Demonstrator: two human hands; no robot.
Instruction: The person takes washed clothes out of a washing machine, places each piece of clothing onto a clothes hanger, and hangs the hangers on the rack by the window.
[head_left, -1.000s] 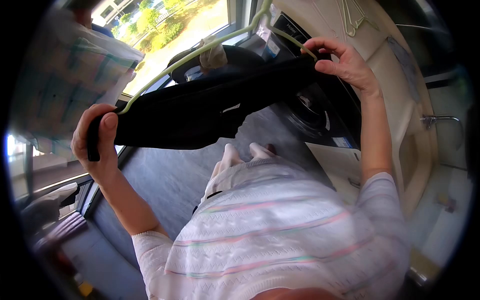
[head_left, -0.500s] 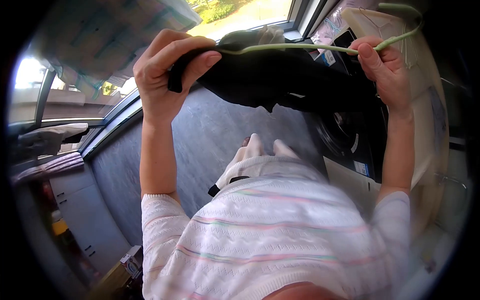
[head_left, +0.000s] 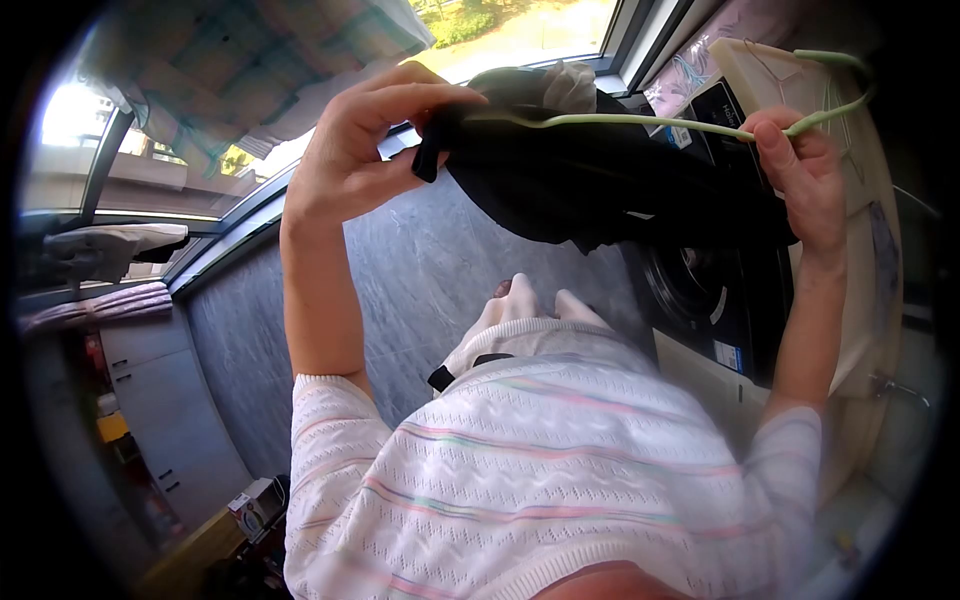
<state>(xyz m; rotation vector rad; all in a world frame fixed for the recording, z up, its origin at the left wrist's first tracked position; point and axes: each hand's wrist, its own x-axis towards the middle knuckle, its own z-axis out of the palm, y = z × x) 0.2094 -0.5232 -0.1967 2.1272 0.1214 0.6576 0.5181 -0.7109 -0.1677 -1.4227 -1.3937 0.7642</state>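
Note:
A black garment (head_left: pixel 590 180) hangs along a pale green hanger (head_left: pixel 630 119) in front of me. My left hand (head_left: pixel 375 140) is closed on the garment's end at the hanger's left side, with a short black strip dangling below the fingers. My right hand (head_left: pixel 800 170) pinches the hanger near its hook, which curves up and away to the right. The garment droops below the hanger bar, and its right part reaches down beside my right wrist.
A black front-loading washing machine (head_left: pixel 735 300) stands beyond the garment at right, beside a beige counter (head_left: pixel 865 290) with a faucet (head_left: pixel 900 388). Checked cloth (head_left: pixel 260 60) hangs by the window at upper left. Pale cabinets (head_left: pixel 180 400) and a small box (head_left: pixel 255 505) are at lower left.
My right hand has shifted from the garment's right end to the hanger near its hook. My left hand has moved up and right in view, and the hanger bar now lies nearly level.

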